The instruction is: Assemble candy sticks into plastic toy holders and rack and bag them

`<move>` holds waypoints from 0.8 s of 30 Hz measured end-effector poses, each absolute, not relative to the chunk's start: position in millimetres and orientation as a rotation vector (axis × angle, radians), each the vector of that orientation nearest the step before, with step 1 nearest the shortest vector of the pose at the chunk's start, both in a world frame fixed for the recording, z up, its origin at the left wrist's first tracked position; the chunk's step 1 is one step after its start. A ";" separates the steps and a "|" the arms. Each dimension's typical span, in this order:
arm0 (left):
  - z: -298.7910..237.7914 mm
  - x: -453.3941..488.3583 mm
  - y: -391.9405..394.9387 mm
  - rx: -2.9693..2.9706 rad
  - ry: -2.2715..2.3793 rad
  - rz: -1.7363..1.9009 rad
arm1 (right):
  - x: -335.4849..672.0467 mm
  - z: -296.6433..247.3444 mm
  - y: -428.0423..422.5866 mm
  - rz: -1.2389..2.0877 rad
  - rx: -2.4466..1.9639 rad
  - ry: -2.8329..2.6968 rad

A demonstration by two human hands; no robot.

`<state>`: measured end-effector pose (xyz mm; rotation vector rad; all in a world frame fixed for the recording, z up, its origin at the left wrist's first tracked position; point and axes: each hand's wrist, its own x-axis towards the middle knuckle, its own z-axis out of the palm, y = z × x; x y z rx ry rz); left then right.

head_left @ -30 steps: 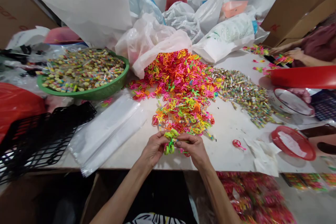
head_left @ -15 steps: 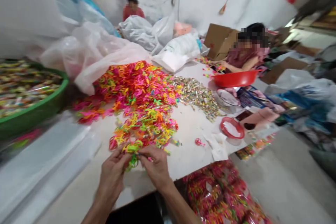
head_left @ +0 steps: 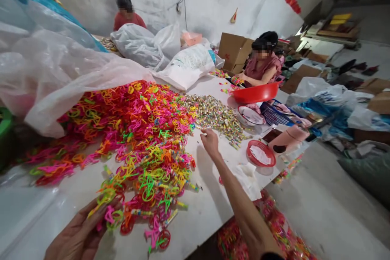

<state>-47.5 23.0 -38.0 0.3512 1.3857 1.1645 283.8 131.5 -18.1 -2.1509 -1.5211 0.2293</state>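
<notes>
1. L hand (head_left: 77,231) curled on neon plastic loops (head_left: 108,213), low-left of surface (head_left: 207,199).
2. R hand (head_left: 210,143) well apart, arm outstretched, just beside wrapped candy sticks (head_left: 215,118); grip unclear.
3. Main loop heap (head_left: 146,150) between hands.

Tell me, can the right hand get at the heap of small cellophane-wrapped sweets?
Probably yes: the right hand is just short of the heap of small cellophane-wrapped sweets, and only the white tabletop lies between them, with nothing standing in the way.
</notes>
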 end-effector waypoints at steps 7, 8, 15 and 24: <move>-33.9 -32.8 19.2 0.341 1.247 1.115 | 305.7 -28.0 197.4 0.316 -2.319 -1.585; -31.8 -30.3 19.3 0.320 1.254 1.124 | 304.4 -26.3 197.3 0.342 -2.323 -1.585; -14.9 -13.9 11.7 0.197 1.159 1.104 | 272.2 -15.6 121.7 0.690 -2.092 -1.452; -7.9 -2.9 -7.4 0.318 0.963 1.088 | 140.5 -11.4 -3.7 1.638 -1.053 -0.652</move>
